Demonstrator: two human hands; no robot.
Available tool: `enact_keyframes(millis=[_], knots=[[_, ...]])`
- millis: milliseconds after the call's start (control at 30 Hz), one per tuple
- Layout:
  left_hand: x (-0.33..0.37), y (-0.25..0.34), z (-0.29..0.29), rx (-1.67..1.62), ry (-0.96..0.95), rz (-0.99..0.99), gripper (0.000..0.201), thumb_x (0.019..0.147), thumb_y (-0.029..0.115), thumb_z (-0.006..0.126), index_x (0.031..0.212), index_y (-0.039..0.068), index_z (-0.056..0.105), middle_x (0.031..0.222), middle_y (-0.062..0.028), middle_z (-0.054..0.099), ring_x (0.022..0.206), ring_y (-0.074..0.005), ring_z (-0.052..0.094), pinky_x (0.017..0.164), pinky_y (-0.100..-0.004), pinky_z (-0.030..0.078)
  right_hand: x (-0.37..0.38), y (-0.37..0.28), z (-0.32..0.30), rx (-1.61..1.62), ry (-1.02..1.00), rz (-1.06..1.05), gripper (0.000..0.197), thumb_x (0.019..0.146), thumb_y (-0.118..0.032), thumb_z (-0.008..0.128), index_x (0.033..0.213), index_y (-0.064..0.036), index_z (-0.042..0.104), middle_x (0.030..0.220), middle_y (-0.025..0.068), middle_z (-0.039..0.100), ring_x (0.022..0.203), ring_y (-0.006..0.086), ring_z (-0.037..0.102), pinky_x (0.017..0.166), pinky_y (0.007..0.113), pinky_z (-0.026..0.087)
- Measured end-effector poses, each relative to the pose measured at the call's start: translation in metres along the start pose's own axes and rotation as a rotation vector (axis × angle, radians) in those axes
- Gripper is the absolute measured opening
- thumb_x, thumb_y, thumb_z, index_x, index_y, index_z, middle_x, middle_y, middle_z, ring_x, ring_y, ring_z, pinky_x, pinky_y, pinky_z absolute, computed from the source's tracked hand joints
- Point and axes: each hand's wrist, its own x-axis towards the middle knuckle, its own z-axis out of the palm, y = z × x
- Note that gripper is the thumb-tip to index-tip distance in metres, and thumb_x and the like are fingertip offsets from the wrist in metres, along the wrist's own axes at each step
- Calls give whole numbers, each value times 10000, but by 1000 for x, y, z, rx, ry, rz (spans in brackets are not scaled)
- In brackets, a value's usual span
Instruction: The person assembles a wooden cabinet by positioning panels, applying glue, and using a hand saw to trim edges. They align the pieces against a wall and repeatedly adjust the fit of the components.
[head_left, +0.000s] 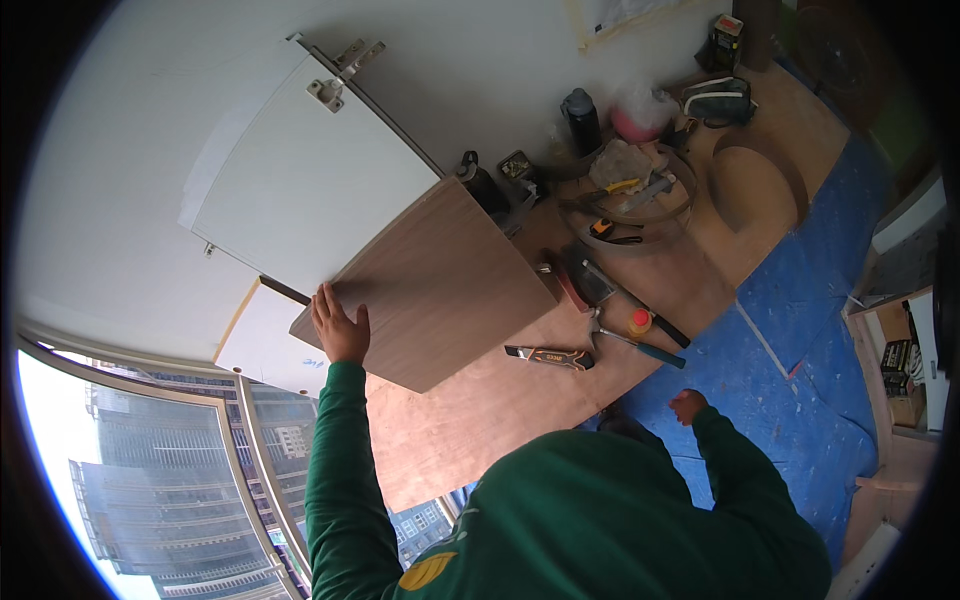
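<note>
My left hand point(340, 325) lies flat with its fingers out on the left edge of a brown wood-grain panel point(440, 285). Above the panel, a white cabinet door point(310, 170) with a metal hinge point(330, 92) leans by the wall. To the right, over the blue floor sheet, my right hand point(687, 405) is closed, its fingers curled; whether anything is in them cannot be made out. Between the two hands, a utility knife point(550, 357) and a hammer point(640, 346) lie on a plywood sheet point(470, 410).
Farther back are a tape measure point(602, 229), a coiled strip point(690, 195), a dark bottle point(581, 122) and a pink container point(640, 120). A small red-capped bottle point(640, 321) is by the hammer. Blue sheeting point(800, 350) covers the floor at right; a window point(160, 480) fills the lower left.
</note>
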Motion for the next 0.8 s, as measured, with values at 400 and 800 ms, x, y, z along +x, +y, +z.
enact_keyframes(millis=[400,800], knots=[[4,13,-12,95,-38,-59,837,910,331,811,1649,183,447,1577,-210,505,1489,-446,436,1245,-583,336,-18,29,24,-586,-62,-143,512,917,-478,694,942,21,807,1007,299,766,986,485,730,952,576,564],[-48,27,-87,-40,119,186,349,995,365,767,1201,92,700,1092,-97,700,1109,-334,650,1056,-488,434,-200,-366,14,159,-13,-1090,222,1043,-180,700,1177,-4,675,1032,146,692,874,270,673,777,394,553]])
